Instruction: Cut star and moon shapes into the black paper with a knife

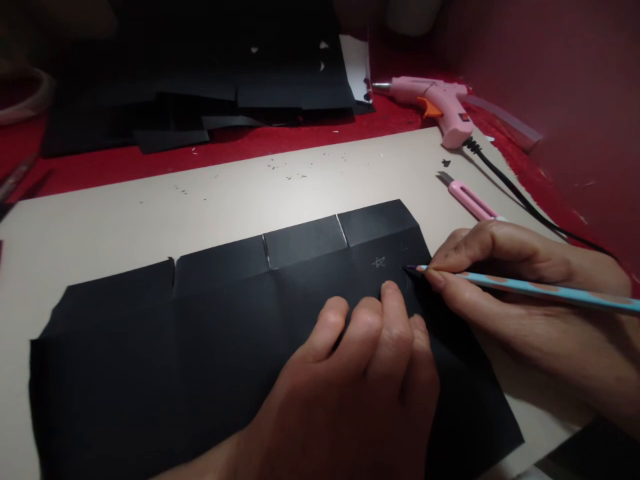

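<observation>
A sheet of black paper [225, 353] lies in front of me, with crease lines and several flaps cut along its far edge. My right hand [505, 280] grips a light blue pencil [540, 288] with pinkish patches, its dark tip at the paper near the right edge. A small star [379, 262] is drawn just left of that tip, with faint marks around it. My left hand [365, 367] rests on the paper below the star, fingers slightly bent and apart, holding nothing.
A pale board [100, 230] lies under the paper on a red surface [400, 133]. Beyond my right hand are a pink craft knife [473, 200], blade out, and a pink glue gun [435, 100] with a black cord [520, 190]. Black paper pieces [295, 93] lie at the back.
</observation>
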Available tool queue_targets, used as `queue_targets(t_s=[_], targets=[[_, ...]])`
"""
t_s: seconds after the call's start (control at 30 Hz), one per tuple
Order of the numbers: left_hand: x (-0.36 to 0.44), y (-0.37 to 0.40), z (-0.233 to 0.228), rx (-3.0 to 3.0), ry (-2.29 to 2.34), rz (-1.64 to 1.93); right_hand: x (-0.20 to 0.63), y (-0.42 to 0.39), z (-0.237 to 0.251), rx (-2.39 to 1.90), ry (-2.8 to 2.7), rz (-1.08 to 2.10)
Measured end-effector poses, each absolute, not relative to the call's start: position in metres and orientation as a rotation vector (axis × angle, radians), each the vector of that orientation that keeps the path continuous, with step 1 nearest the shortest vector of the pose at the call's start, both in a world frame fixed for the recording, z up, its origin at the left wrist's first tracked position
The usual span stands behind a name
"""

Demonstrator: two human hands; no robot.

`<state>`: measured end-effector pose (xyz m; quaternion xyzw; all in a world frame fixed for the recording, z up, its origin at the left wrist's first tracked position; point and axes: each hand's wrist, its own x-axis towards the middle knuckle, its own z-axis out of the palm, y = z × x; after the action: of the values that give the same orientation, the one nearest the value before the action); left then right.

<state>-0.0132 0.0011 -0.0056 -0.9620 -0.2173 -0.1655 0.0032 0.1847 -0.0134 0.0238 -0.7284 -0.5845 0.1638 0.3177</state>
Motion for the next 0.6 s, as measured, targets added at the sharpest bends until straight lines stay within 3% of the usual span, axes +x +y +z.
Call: queue_targets(t_s=[0.6], targets=[[-0.0148,0.0021,-0.0047,-3.006,-0.661,-0.508,0.1847,-0.0156,0.0241,-1.957,-1.557,0.404]])
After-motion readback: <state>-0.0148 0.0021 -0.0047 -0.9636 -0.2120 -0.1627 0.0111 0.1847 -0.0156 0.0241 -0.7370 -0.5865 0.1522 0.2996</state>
